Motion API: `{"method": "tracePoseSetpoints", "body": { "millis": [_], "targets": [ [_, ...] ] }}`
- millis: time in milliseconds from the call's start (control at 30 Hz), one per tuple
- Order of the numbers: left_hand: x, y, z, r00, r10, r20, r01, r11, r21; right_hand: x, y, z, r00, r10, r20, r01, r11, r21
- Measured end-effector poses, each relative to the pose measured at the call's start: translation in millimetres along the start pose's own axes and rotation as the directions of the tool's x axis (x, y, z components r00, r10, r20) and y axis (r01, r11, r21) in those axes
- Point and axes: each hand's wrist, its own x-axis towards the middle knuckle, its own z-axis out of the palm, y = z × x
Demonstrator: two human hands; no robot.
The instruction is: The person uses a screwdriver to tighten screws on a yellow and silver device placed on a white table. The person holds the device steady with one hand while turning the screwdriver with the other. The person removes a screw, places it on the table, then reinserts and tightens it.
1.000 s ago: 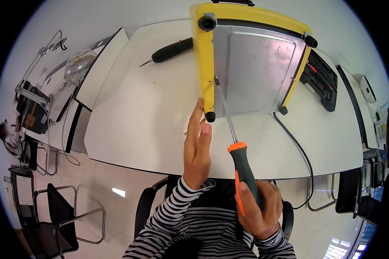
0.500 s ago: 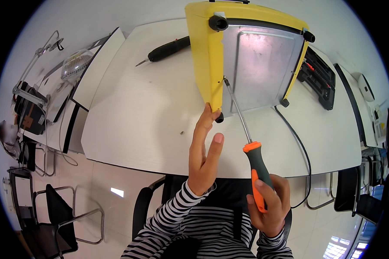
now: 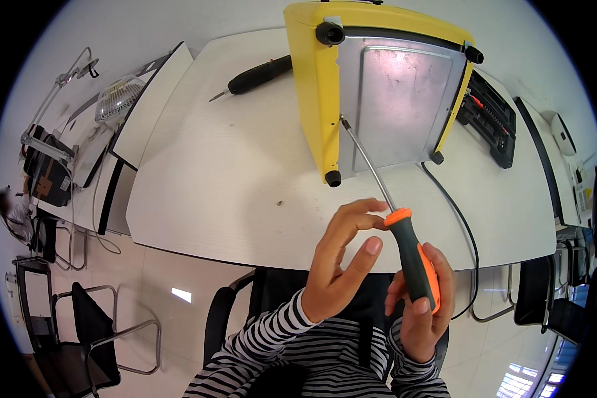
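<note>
Two hands at a screwdriver (image 3: 411, 255) and a yellow case (image 3: 317, 99). The fingers of the right hand (image 3: 424, 339) wrap the dark green and orange handle of the screwdriver, one digit lying along its right side and another across its near end. Those of the left hand (image 3: 330, 282) are wide: the upper fingers curl toward the orange collar of the tool, at it or just beside it (contact cannot be told), while the thumb stands apart, left of the handle. From the collar the steel shaft slants forward and leftward beyond the left fingertips; its tip lies at the left edge of a grey metal panel (image 3: 404, 99), and whether it sits in a screw cannot be told.

The yellow case stands ahead of the fingers of both hands, apart from them, on a white table (image 3: 199, 179). The metal panel faces the person, with a black foot (image 3: 333, 178) at each corner. A black cable (image 3: 456, 212) curves down to the right of the right fingers. Left of the left fingertips, a small dark fragment (image 3: 279, 203) lies on the tabletop. Farther ahead and leftward lies a black power driver (image 3: 259, 77), beside the case; far ahead and right of the right fingers, a black bit box (image 3: 489, 119) stands open.
</note>
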Motion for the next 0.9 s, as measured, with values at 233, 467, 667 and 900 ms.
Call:
{"method": "tracePoseSetpoints", "body": {
  "millis": [233, 467, 667, 900],
  "targets": [
    [2, 2, 1, 0.981, -0.187, 0.059, 0.195, 0.959, -0.208, 6, 11, 2, 0.824, -0.391, 0.41, 0.562, 0.476, -0.676],
    [3, 4, -5, 0.911, -0.361, 0.2, 0.413, 0.792, -0.451, 6, 20, 3, 0.907, -0.314, 0.282, 0.419, 0.751, -0.51],
    [3, -3, -4, 0.913, -0.352, 0.205, 0.406, 0.749, -0.523, 4, 11, 5, 0.953, 0.141, 0.267, -0.177, 0.978, 0.113],
    [0, -9, -4, 0.905, -0.412, 0.102, 0.392, 0.716, -0.578, 3, 19, 9, 0.963, -0.217, 0.16, 0.267, 0.848, -0.459]
  ]
}}
